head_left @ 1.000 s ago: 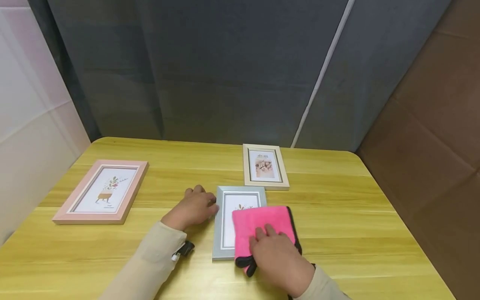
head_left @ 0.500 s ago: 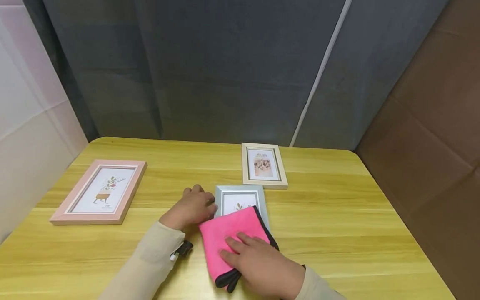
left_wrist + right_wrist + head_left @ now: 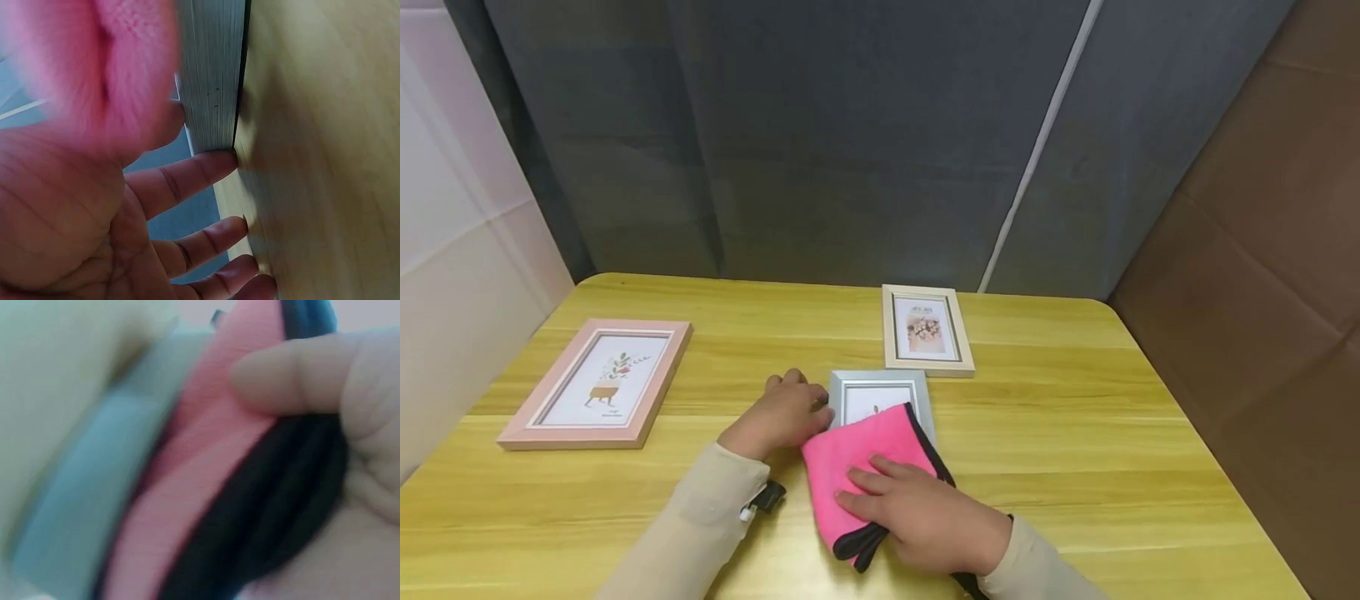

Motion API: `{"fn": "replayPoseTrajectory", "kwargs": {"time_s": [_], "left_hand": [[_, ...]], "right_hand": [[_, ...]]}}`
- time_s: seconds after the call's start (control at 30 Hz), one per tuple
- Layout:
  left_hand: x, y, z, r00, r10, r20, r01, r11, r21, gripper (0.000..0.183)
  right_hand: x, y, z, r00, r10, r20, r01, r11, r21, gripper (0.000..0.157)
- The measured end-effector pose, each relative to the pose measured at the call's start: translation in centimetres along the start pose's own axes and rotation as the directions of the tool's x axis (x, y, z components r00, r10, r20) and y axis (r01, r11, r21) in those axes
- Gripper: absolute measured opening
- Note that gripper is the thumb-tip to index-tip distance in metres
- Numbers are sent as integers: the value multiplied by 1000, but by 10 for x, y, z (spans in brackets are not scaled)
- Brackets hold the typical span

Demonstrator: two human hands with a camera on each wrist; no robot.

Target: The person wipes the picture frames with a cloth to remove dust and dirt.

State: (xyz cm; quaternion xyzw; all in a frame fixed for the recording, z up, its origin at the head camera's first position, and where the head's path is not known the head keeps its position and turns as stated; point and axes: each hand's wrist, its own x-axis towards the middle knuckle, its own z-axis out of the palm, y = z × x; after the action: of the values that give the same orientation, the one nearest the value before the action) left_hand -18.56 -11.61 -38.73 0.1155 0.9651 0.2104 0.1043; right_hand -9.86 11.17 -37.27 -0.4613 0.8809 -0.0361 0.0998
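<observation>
My right hand (image 3: 913,512) lies with outstretched fingers on a folded pink cloth (image 3: 853,446) with black edging. The cloth covers the lower part of a grey-blue picture frame (image 3: 880,379), whose upper border and a strip of the picture show. In the right wrist view, the thumb (image 3: 281,378) presses on the pink cloth. My left hand (image 3: 782,417) rests at the frame's left side. In the left wrist view its index finger (image 3: 187,181) touches a corner of the frame (image 3: 215,81), the other fingers spread near the wood; the cloth partly hides the thumb.
A pink picture frame (image 3: 655,400) lies at the left of the wooden table (image 3: 1075,450). A cream picture frame (image 3: 891,333) lies just behind the grey-blue one. A dark curtain (image 3: 850,150) hangs behind the table, with a brown one (image 3: 1262,250) at the right.
My right hand has slid the cloth leftward over the lower part of the grey-blue frame, turning it, then slightly up. The left hand keeps its place beside the frame.
</observation>
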Motion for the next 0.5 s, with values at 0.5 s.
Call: {"fn": "replayPoseTrajectory", "kwargs": {"time_s": [0.5], "left_hand": [[-2, -3, 0, 1000, 11, 7, -11, 1000, -6, 36]], "right_hand": [[-11, 18, -14, 948, 307, 80, -299, 949, -101, 51]]}}
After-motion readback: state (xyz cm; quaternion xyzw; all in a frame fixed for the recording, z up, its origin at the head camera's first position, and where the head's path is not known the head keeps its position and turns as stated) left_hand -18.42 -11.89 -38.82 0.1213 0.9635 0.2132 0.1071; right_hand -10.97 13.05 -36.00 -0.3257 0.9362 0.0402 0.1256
